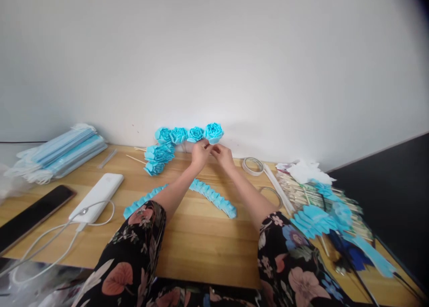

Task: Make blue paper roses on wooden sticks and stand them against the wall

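Blue flower (213,132), quantity one: positioned at the rear of the table, in front of the wall; rounded head, thin crimped petals. Both hands are drawn narrow at its base. The left hand (200,154) pinches directly beneath the head; the right hand (222,156) pinches beside it, fingertips meeting. The fingers conceal the stem.

Surrounding items, in descending size:

Wall (214,52), one: smooth, pale, matte.

Table (208,253), one: wood, visible grain.

Sleeves (134,240), two: black fabric, floral print.

Mask stack (63,153), one: pleated blue and white sheets, white loops; individual count not determinable.

Stick pile (291,186), one: thin wooden lengths, pieces too numerous to count.

Phone (36,215), one: flat, dark, glossy slab.

Power bank (100,195), one: white, rounded corners, cable attached.

Pleated blue garland (214,197): two visible sections; the left forearm hides whether they join.

Further flowers (179,135): three in the rear row beside the held one; the cluster in front overlaps, exact count unclear.

Tape roll (253,166), one: upper ring, pale, circular.
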Demonstrator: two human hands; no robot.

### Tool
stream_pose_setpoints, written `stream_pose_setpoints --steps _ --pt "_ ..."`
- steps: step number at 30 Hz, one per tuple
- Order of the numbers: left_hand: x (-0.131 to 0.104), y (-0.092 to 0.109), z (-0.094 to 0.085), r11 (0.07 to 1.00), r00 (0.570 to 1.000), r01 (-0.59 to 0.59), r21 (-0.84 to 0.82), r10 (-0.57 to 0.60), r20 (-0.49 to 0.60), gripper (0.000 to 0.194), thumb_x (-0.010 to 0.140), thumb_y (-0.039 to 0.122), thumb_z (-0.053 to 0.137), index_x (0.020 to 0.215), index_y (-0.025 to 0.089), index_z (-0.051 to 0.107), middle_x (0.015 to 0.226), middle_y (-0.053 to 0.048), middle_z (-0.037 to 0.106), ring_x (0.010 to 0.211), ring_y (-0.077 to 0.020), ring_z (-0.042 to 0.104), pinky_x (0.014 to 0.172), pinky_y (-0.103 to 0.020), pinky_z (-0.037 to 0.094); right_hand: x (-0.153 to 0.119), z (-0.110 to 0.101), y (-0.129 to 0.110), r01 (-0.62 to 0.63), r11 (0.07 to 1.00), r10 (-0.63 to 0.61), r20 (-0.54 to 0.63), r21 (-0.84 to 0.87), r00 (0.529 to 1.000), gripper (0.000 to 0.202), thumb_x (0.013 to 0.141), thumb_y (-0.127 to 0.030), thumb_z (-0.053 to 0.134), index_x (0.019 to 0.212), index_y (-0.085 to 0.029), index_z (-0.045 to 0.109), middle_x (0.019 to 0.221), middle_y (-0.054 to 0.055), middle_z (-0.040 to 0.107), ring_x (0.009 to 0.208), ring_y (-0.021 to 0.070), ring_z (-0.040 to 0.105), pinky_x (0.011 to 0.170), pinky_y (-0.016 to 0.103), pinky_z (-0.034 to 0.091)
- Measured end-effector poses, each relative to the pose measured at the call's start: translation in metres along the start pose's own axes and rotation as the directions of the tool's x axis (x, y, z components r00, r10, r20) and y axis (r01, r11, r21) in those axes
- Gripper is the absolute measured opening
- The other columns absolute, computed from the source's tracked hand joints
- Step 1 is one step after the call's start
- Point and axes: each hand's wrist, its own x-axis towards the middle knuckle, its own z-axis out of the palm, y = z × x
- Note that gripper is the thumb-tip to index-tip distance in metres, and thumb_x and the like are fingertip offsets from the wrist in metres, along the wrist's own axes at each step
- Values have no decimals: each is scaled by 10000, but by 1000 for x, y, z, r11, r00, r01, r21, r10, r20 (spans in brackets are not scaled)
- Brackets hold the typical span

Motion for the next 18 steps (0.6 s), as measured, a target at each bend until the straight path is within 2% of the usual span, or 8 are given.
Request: stream_pose_setpoints --steps 4,8,15,18 --pt "-2 -10 10 993 999 29 115 -27 -26 186 893 186 656 722 126 701 798 -91 734 778 -200 635 741 -289 432 3 11 17 -33 998 31 -38 -59 999 162 895 -241 581 938 -178 724 1008 102 797 938 245 737 857 337 532" --pt "-3 -17 15 980 1000 29 198 -27 -10 177 908 164 652 753 130 731 853 -108 758 811 -207 664 763 -289 454 5 15 28 -36 991 31 -38 -127 999 139 883 -202 588 903 -198 726 990 91 801 919 255 740 833 334 525" --pt "1 -19 13 961 999 -27 275 21 25 184 939 180 636 818 127 763 904 -131 776 833 -221 694 782 -299 480 10 18 33 8 975 -16 -37 -222 999 169 901 -198 564 918 -204 732 972 89 801 912 260 735 806 319 511" --pt "2 -16 12 957 998 -58 285 49 41 130 916 145 661 854 126 773 926 -132 780 885 -227 705 825 -295 491 8 19 34 22 969 -33 -43 -246 999 196 922 -212 540 951 -196 733 1002 99 798 931 263 733 802 313 505"
